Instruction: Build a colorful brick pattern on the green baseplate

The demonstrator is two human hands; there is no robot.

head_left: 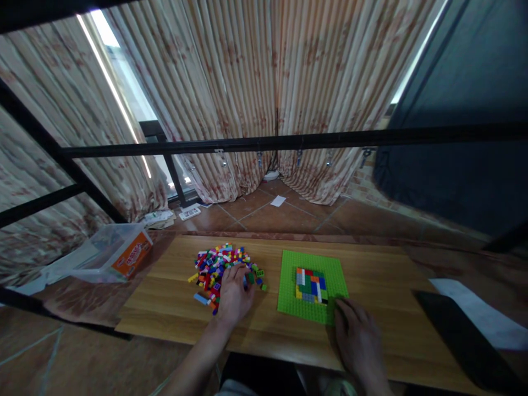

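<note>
My left hand (pixel 236 292) is over the right side of a heap of small toy building bricks (pixel 210 269) in many colours. Its fingers curl down toward the thumb, and whatever they grip is mostly hidden; dark green and blue bits show by the fingertips. Right of the heap lies a bright green baseplate (pixel 289 294). Near its middle sits a block of joined bricks (pixel 311 286) in red, white, blue, green, yellow, orange and grey. My right hand (pixel 358 335) grips the baseplate's near right corner, its fingertips at the edge.
Everything rests on a wooden table (pixel 165 302). A clear plastic box (pixel 99 264) with an orange label stands off its left end. A black flat object (pixel 462 335) and white paper (pixel 487 308) lie at the right. A dark metal bar (pixel 247 144) crosses before the curtains (pixel 231 71).
</note>
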